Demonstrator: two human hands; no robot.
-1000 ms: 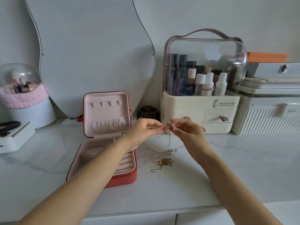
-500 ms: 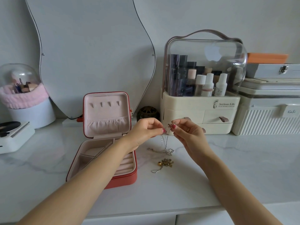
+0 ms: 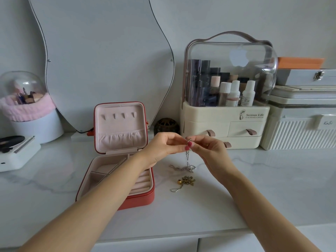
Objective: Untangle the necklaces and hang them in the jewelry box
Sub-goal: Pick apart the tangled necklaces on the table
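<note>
Silver necklace (image 3: 187, 161) hangs from a two-handed grip, the left hand (image 3: 164, 147) and right hand (image 3: 209, 150) both pinching its top end fingertip to fingertip, while its lower chain pools on the worktop (image 3: 263, 188) straight below. Just nearer than that pool lies a gold tangle (image 3: 185, 181). Left of the grip stands the jewelry box (image 3: 120, 155), open, its lid upright.
</note>
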